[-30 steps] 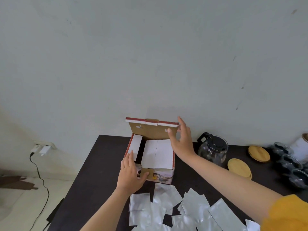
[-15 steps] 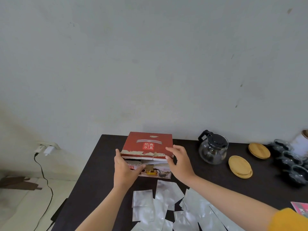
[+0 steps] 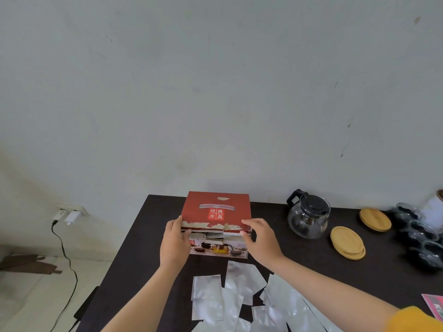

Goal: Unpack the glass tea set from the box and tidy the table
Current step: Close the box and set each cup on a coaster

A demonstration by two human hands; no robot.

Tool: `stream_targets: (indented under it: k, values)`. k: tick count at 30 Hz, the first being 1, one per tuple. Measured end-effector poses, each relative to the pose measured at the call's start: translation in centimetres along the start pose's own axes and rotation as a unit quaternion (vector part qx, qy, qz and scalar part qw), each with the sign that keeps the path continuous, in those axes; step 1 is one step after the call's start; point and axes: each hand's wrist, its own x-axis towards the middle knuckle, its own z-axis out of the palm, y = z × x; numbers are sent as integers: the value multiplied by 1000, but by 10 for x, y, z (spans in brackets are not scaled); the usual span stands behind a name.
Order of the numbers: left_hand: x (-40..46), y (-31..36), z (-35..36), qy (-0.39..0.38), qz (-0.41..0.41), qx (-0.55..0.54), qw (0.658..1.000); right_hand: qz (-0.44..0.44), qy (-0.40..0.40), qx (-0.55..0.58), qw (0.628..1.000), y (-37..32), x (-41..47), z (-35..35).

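The red tea set box (image 3: pixel 215 212) stands at the back left of the dark table (image 3: pixel 148 240), its lid folded down almost flat. My left hand (image 3: pixel 173 243) grips the box's front left corner, thumb on the lid edge. My right hand (image 3: pixel 260 238) holds the front right corner, fingers on the lid's front flap. To the right stand a glass teapot (image 3: pixel 308 218) with a black lid, two stacks of bamboo coasters (image 3: pixel 347 243) (image 3: pixel 375 219), and several glass cups (image 3: pixel 424 238) at the far right.
Several silvery plastic wrappers (image 3: pixel 239 298) lie spread on the table in front of the box. A pink leaflet (image 3: pixel 435 305) shows at the right edge. A white roll (image 3: pixel 434 209) stands behind the cups. A wall socket with a charger and cable (image 3: pixel 69 215) is left of the table.
The lid, upright a second ago, has been swung down over the box. My right hand came from the lid's back edge to the front right corner; my left hand stayed at the front left.
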Motion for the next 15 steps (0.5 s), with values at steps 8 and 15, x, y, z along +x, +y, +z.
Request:
stream_targets:
  k: [8, 15]
  values:
    - [1, -11, 8, -13, 10, 34, 999, 26, 3, -2, 1000, -1, -2, 7]
    - [-5, -16, 10, -34, 71, 195, 978, 33, -43, -19, 998, 2, -10, 13]
